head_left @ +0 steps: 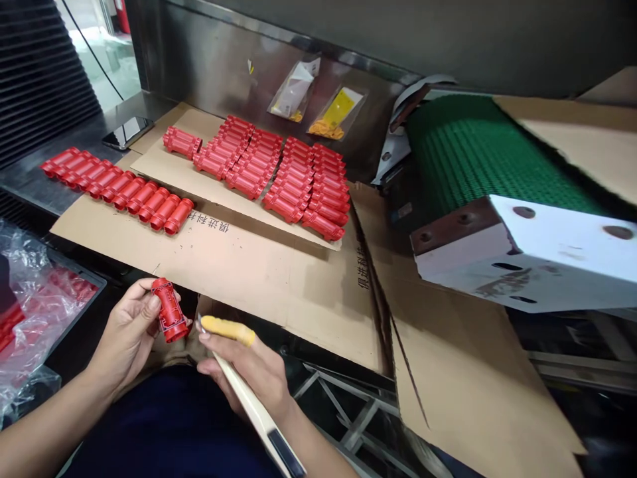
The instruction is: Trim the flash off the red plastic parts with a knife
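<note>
My left hand [130,326] grips a red ribbed plastic cylinder [170,311] between thumb and fingers, tilted slightly in front of my lap. Just to its right, my right hand [243,362] is closed around a long cream-handled tool [251,405], whose small metal tip points toward the cylinder without touching it. A yellow cover [227,328] wraps the right index finger. Beyond my hands, one row of red cylinders [117,186] lies across cardboard [259,279]. Several columns of similar red parts [249,159] lie on another cardboard sheet behind.
A green conveyor belt [497,153] with a white metal end [552,252] juts in from the right. Two small plastic bags [338,113] and a phone [128,132] lie at the back. At left, a bin [74,332] holds clear plastic and red parts.
</note>
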